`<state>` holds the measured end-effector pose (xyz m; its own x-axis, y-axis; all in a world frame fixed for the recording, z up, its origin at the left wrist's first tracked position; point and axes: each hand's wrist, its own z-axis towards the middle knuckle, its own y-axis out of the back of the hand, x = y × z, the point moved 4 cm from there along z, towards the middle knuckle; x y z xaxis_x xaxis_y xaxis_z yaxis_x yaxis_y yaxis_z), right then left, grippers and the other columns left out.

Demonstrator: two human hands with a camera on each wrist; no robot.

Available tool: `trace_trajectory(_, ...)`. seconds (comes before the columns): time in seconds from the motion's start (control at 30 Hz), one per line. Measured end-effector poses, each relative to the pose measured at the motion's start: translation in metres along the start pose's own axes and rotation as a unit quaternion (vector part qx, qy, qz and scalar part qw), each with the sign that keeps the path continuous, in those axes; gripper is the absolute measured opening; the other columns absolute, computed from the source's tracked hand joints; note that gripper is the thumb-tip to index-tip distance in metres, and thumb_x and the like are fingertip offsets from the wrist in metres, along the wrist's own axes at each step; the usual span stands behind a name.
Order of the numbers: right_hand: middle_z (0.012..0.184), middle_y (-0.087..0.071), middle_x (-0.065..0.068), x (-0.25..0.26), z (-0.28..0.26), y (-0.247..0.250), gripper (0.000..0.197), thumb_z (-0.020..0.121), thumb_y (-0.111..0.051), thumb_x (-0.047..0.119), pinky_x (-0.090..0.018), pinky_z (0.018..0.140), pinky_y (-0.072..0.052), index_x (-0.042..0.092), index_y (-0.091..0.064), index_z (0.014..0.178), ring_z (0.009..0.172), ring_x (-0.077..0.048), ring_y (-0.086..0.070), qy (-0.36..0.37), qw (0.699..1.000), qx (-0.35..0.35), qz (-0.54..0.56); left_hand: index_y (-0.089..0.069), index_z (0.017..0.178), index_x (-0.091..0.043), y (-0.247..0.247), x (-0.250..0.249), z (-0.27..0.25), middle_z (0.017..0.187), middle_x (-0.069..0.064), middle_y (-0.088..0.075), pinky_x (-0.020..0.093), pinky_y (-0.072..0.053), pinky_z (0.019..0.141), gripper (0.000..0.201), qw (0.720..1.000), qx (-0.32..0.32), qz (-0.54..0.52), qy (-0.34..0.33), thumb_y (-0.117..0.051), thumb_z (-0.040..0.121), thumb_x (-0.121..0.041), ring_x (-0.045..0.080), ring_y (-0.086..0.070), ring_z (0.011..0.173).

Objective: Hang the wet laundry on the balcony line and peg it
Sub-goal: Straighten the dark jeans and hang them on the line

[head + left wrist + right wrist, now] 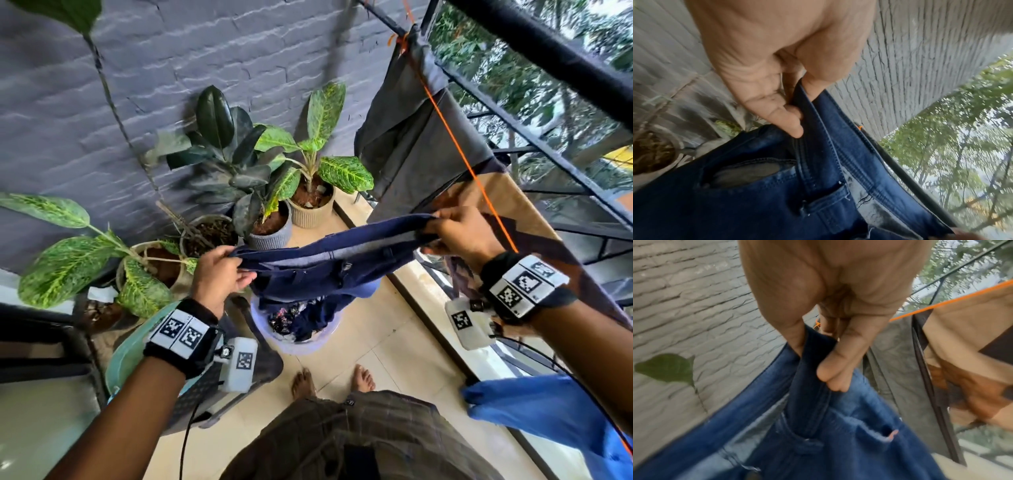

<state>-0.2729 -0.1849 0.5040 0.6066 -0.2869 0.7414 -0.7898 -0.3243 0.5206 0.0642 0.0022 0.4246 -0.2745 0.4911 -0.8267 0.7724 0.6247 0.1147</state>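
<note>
We hold a pair of wet blue jeans [329,263] by the waistband, stretched between our two hands above the laundry tub [298,329] on the balcony floor. Our left hand [219,274] pinches one end of the band between thumb and curled fingers [789,120]; our right hand [459,233] clamps the other end just beside the orange line [479,181]. The waistband's long axis runs hand to hand, roughly level, with the legs hanging down toward the tub. We judge this the carry-to-line step: next we must lift the band over a free stretch of line, beside the grey garment [421,137] already hung, then peg it.
</note>
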Motion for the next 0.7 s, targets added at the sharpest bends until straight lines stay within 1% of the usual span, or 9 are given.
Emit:
trace_trajectory(0.07, 0.069, -0.071, -0.005, -0.009, 0.002, 0.004, 0.011, 0.08, -0.069, 0.019, -0.03, 0.061, -0.058, 0.014, -0.069, 0.071, 0.06, -0.02, -0.069, 0.022, 0.984, 0.014, -0.178, -0.061, 0.093, -0.018, -0.001, -0.008, -0.001, 0.083, 0.01, -0.068, 0.024, -0.053, 0.048, 0.03, 0.999, -0.009, 0.04, -0.029, -0.04, 0.098, 0.003, 0.016, -0.069, 0.054)
trace_trajectory(0.1, 0.07, -0.07, -0.005, -0.01, 0.003, 0.005, 0.015, 0.08, -0.07, 0.028, -0.024, 0.057, -0.051, 0.014, -0.068, 0.072, 0.061, -0.02, -0.067, 0.041, 0.958, 0.021, -0.284, -0.062, 0.089, -0.023, -0.002, -0.012, -0.002, 0.084, 0.006, -0.069, 0.026, -0.051, 0.054, 0.033, 0.997, -0.009, 0.069, -0.046, -0.041, 0.098, 0.001, 0.02, -0.07, 0.063)
trace_trajectory(0.17, 0.076, -0.065, -0.008, -0.01, 0.001, 0.003, 0.026, 0.079, -0.072, 0.036, -0.028, 0.061, -0.048, 0.013, -0.063, 0.072, 0.071, -0.029, -0.063, 0.077, 0.906, 0.037, -0.414, -0.06, 0.087, -0.027, -0.005, -0.015, -0.002, 0.086, -0.002, -0.07, 0.03, -0.047, 0.064, 0.033, 0.992, 0.005, 0.11, -0.06, -0.04, 0.098, -0.003, 0.024, -0.07, 0.078)
trace_trajectory(0.23, 0.075, -0.061, -0.005, -0.011, 0.0, -0.001, 0.023, 0.08, -0.072, 0.033, -0.036, 0.07, -0.052, 0.013, -0.063, 0.072, 0.076, -0.029, -0.059, 0.112, 0.886, 0.083, -0.443, -0.056, 0.091, -0.028, -0.012, -0.017, -0.006, 0.089, -0.005, -0.068, 0.031, -0.048, 0.072, 0.031, 0.992, 0.023, 0.113, -0.048, -0.036, 0.101, -0.007, 0.022, -0.069, 0.08)
trace_trajectory(0.4, 0.075, -0.067, 0.001, -0.009, 0.001, -0.001, 0.018, 0.077, -0.063, 0.037, -0.039, 0.072, -0.054, 0.02, -0.069, 0.081, 0.077, -0.022, -0.062, 0.165, 0.864, 0.158, -0.45, -0.05, 0.112, -0.022, -0.017, -0.012, -0.003, 0.094, -0.001, -0.068, 0.035, -0.05, 0.081, 0.016, 0.999, 0.007, 0.032, -0.02, -0.037, 0.105, -0.018, 0.022, -0.068, 0.081)
trace_trajectory(0.47, 0.07, -0.067, 0.001, -0.002, -0.002, -0.001, 0.01, 0.082, -0.064, 0.028, -0.036, 0.072, -0.052, 0.019, -0.063, 0.079, 0.075, -0.021, -0.062, 0.192, 0.867, 0.178, -0.425, -0.047, 0.116, -0.02, -0.013, -0.008, 0.001, 0.098, 0.004, -0.068, 0.033, -0.052, 0.076, 0.013, 1.0, -0.022, -0.004, -0.008, -0.039, 0.106, -0.018, 0.023, -0.067, 0.082)
trace_trajectory(0.53, 0.062, -0.066, 0.003, 0.007, -0.006, -0.004, 0.001, 0.083, -0.061, 0.018, -0.031, 0.07, -0.051, 0.018, -0.062, 0.083, 0.069, -0.015, -0.062, 0.216, 0.868, 0.201, -0.399, -0.043, 0.117, -0.017, -0.007, -0.003, 0.003, 0.104, 0.011, -0.066, 0.027, -0.054, 0.063, 0.015, 0.998, -0.047, -0.032, -0.004, -0.047, 0.104, -0.011, 0.024, -0.067, 0.081)
trace_trajectory(0.6, 0.059, -0.065, 0.002, 0.013, -0.008, -0.006, 0.015, 0.084, -0.057, 0.011, -0.03, 0.069, -0.053, 0.022, -0.063, 0.093, 0.059, -0.011, -0.063, 0.227, 0.88, 0.21, -0.359, -0.041, 0.118, -0.014, -0.002, 0.003, 0.006, 0.11, 0.018, -0.062, 0.016, -0.046, 0.044, 0.03, 0.997, -0.068, -0.034, -0.01, -0.057, 0.097, 0.002, 0.025, -0.067, 0.077)
trace_trajectory(0.7, 0.057, -0.067, 0.003, 0.02, -0.008, -0.009, 0.041, 0.084, -0.051, 0.002, -0.022, 0.062, -0.053, 0.033, -0.063, 0.106, 0.048, -0.01, -0.065, 0.226, 0.904, 0.24, -0.272, -0.045, 0.113, -0.012, -0.003, 0.009, 0.004, 0.098, 0.014, -0.062, 0.014, -0.04, 0.035, 0.037, 0.996, -0.086, 0.007, -0.017, -0.059, 0.089, 0.013, 0.012, -0.066, 0.055)
